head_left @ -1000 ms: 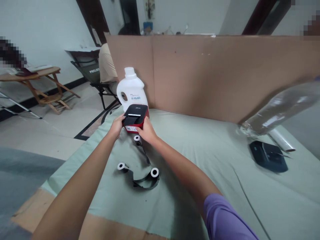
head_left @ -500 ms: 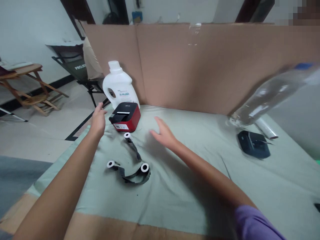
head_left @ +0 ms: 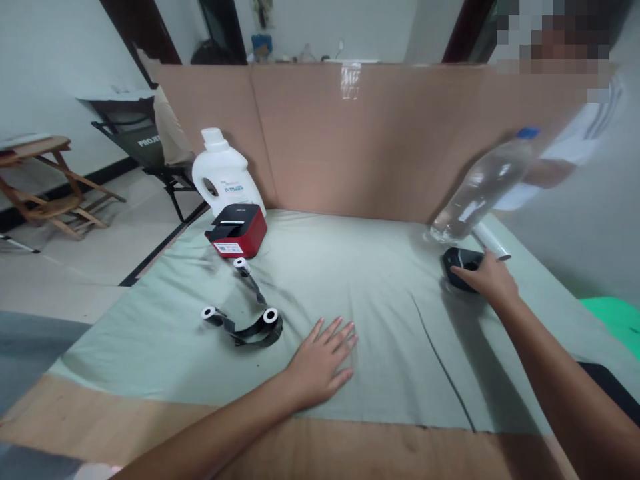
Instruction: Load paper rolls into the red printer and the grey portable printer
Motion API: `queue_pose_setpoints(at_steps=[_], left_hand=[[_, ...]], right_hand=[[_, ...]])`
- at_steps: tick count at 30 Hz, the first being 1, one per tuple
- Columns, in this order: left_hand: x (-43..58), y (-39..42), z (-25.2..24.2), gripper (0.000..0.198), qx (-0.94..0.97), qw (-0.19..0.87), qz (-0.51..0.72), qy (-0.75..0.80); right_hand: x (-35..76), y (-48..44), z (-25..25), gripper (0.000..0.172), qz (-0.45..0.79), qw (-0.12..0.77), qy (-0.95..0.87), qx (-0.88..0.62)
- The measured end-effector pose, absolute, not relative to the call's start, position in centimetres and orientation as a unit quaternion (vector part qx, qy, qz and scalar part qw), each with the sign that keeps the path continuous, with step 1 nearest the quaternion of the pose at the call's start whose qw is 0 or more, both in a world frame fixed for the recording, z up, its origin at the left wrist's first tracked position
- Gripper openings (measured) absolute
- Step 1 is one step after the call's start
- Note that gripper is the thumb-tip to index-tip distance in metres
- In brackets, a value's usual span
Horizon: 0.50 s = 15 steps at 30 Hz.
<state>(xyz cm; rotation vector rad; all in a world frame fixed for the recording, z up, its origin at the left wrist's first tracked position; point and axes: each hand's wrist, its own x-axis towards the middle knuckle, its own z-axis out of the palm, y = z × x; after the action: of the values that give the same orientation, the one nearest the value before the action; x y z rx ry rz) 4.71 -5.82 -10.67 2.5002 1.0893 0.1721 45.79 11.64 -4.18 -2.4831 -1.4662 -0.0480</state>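
Observation:
On the green cloth [head_left: 380,267] my left hand [head_left: 323,363] lies flat with its fingers spread, touching only the cloth. Over at the right, my right hand [head_left: 493,277] reaches onto a small black device [head_left: 460,257], thumb across its near side and fingers apart from the thumb. The hand hides part of the device. Left of my left hand sit small rolls with white ends [head_left: 271,316], dark strips trailing from them. Behind these stands a red and black compact printer [head_left: 240,230].
A white jug [head_left: 227,173] stands behind the printer. A clear bottle with a blue cap [head_left: 483,187] leans against the cardboard wall [head_left: 360,147], beside a silvery tube [head_left: 493,243]. A person [head_left: 575,143] is behind at the right. A dark cord [head_left: 440,360] or crease crosses the cloth.
My right hand has swung from beside the printer to the black device at the right. My left hand has left the printer's left side and come down on the cloth nearer me.

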Motion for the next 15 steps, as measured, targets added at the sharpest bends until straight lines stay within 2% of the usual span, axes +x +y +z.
queue_pose_setpoints(at_steps=[4,8,12,15], left_hand=[[4.0,-6.5,-10.8,0.063,0.909,0.160,0.040,0.382],[3.6,-6.7,-10.6,0.065,0.914,0.138,0.033,0.379],[3.8,-6.7,-10.8,0.064,0.913,0.137,0.058,0.379],[3.7,-6.9,-10.9,0.063,0.908,0.149,0.085,0.383]], right_hand=[[44.4,11.4,-3.5,0.099,0.038,0.110,-0.498,-0.860],[39.8,10.0,-2.8,0.107,0.042,0.140,-0.530,-0.836],[31.4,6.8,-2.4,0.109,0.067,0.187,-0.609,-0.768],[25.2,4.1,-2.3,0.104,0.117,0.208,-0.646,-0.725]])
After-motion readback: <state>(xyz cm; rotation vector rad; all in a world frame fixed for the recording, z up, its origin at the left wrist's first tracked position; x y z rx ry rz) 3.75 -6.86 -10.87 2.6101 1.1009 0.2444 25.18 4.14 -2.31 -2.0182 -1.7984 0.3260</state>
